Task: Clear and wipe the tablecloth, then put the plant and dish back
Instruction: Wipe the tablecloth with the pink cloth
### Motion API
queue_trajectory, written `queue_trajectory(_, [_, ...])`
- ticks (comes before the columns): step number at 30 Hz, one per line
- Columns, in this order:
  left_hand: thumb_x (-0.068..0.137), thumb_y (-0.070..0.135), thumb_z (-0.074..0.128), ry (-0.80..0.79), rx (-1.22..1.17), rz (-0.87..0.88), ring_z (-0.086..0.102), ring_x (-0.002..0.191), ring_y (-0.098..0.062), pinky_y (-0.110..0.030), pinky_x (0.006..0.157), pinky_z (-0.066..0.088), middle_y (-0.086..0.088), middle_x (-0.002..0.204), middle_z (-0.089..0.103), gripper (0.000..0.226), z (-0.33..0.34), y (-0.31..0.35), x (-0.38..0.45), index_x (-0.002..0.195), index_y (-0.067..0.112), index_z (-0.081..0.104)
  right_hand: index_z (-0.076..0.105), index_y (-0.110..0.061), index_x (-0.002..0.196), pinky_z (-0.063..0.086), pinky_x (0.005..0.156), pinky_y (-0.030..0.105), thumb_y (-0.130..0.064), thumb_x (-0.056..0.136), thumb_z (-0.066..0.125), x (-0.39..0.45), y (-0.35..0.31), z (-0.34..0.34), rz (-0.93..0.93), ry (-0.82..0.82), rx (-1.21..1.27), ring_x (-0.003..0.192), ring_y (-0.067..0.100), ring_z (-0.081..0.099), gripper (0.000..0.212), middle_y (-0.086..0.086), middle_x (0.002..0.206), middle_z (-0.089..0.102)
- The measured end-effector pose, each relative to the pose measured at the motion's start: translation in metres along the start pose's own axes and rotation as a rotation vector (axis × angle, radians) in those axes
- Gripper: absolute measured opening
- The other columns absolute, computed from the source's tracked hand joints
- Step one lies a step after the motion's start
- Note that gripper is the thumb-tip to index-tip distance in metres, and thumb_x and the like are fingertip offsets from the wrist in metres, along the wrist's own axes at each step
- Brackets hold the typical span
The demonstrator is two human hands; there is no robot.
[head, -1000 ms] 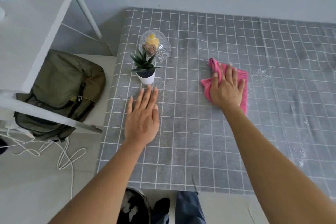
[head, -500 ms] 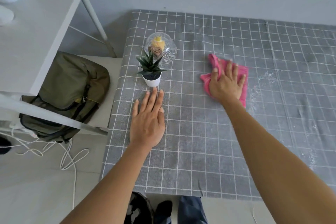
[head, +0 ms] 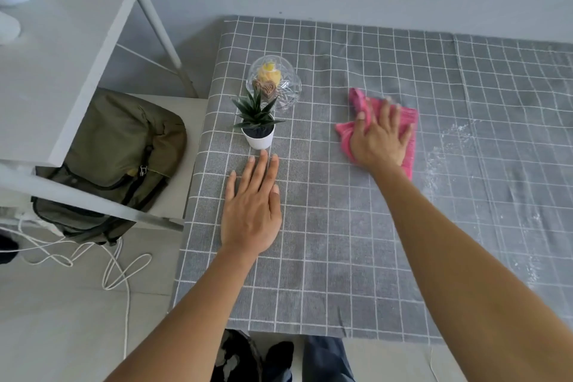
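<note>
While the left hand (head: 251, 214) lies flat on the tablecloth (head: 341, 242), the right hand (head: 379, 139) presses the pink cloth (head: 407, 121) flat

**Tablecloth, plant, dish and cloth**

A grey tablecloth (head: 341, 242) with a white grid is spread flat; white powder is seen on its right part. A small spiky plant (head: 257, 121) in a white pot stands upright near the left edge, just before a clear glass dish (head: 279, 84). A pink cloth (head: 406, 124) lies crumpled mid-cloth.
</note>
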State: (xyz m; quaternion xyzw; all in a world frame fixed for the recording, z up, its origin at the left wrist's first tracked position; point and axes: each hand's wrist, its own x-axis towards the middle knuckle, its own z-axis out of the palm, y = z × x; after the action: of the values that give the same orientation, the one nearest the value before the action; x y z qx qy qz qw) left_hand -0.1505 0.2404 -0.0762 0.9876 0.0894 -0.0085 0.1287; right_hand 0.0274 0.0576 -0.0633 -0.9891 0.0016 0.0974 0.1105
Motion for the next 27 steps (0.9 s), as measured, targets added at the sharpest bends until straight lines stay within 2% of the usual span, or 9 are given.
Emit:
queue_trajectory(2, [0.096,0.037,0.000,-0.002,-0.003,0.000,-0.011,0.146,-0.008,-0.041,0.120,-0.002,0.010,0.159,-0.008,0.056,0.000,0.000,0.000,0.152,0.029,-0.004,0.002,-0.032,0.153,-0.012,0.116,0.053,-0.050,0.099,0.004,0.006,0.010,-0.003,0.096,0.016,0.041,0.147,0.022,-0.015,0.057,0.003,0.161,-0.011])
queue_trajectory(5, [0.095,0.037,-0.001,-0.005,-0.001,-0.003,-0.010,0.146,-0.008,-0.041,0.120,-0.001,0.010,0.159,-0.009,0.057,-0.001,0.001,0.000,0.151,0.029,-0.005,0.000,-0.036,0.152,-0.014,0.115,0.053,-0.050,0.099,0.006,0.005,-0.004,-0.001,0.115,0.018,0.068,0.147,0.023,-0.015,0.055,0.003,0.161,-0.011])
queue_trajectory(10, [0.095,0.037,0.000,-0.005,0.006,-0.004,-0.008,0.146,-0.008,-0.042,0.120,0.000,0.009,0.159,-0.007,0.058,-0.001,0.001,0.000,0.152,0.028,-0.003,-0.010,-0.037,0.150,-0.017,0.112,0.052,-0.053,0.098,0.003,-0.013,-0.054,0.015,-0.153,-0.050,-0.020,0.146,0.024,-0.017,0.056,0.002,0.159,-0.016])
queue_trajectory(13, [0.095,0.036,0.001,-0.007,0.002,0.001,-0.008,0.146,-0.008,-0.041,0.120,-0.001,0.009,0.159,-0.006,0.057,-0.002,0.001,0.000,0.152,0.028,-0.003,-0.008,-0.037,0.150,-0.014,0.116,0.050,-0.051,0.099,0.003,-0.021,-0.049,0.017,-0.262,-0.055,-0.032,0.146,0.019,-0.015,0.054,-0.003,0.160,-0.015])
queue_trajectory(17, [0.096,0.036,0.000,-0.013,0.004,0.004,-0.011,0.146,-0.009,-0.041,0.120,-0.003,0.010,0.159,-0.009,0.056,0.000,0.001,0.001,0.151,0.029,-0.006,-0.014,-0.034,0.147,-0.007,0.118,0.050,-0.052,0.099,0.001,-0.019,0.003,0.007,-0.120,-0.025,-0.078,0.147,0.020,-0.013,0.054,0.000,0.160,-0.012])
queue_trajectory(19, [0.096,0.036,0.001,-0.007,0.003,0.001,-0.011,0.146,-0.009,-0.041,0.120,-0.002,0.009,0.159,-0.009,0.056,0.001,-0.001,0.001,0.151,0.029,-0.006,-0.008,-0.031,0.150,-0.006,0.118,0.051,-0.051,0.099,0.004,-0.022,0.019,0.003,0.001,-0.011,-0.043,0.147,0.020,-0.012,0.056,0.002,0.161,-0.009])
queue_trajectory(23, [0.096,0.036,0.002,0.001,0.008,-0.002,-0.009,0.147,-0.010,-0.043,0.120,0.000,0.009,0.159,-0.008,0.057,0.003,-0.001,0.000,0.152,0.028,-0.005,-0.001,-0.034,0.152,-0.010,0.116,0.054,-0.050,0.099,0.008,-0.034,0.002,0.009,0.134,0.038,0.058,0.147,0.022,-0.012,0.056,0.002,0.161,-0.010])
queue_trajectory(25, [0.096,0.035,0.004,0.014,0.006,0.003,-0.006,0.147,-0.010,-0.043,0.120,0.000,0.009,0.160,-0.005,0.056,0.003,0.000,0.000,0.152,0.028,-0.002,-0.005,-0.034,0.152,-0.010,0.115,0.055,-0.051,0.098,0.006,-0.043,-0.018,0.015,0.112,0.026,0.034,0.147,0.024,-0.014,0.057,0.004,0.161,-0.012])
queue_trajectory(27, [0.097,0.034,0.007,0.030,-0.001,-0.001,-0.003,0.147,-0.009,-0.041,0.120,0.000,0.009,0.160,-0.002,0.056,0.004,0.000,0.000,0.152,0.028,0.001,-0.010,-0.035,0.151,-0.010,0.115,0.056,-0.052,0.098,0.004,-0.057,-0.038,0.023,-0.007,0.003,-0.020,0.146,0.024,-0.016,0.058,0.004,0.160,-0.015])
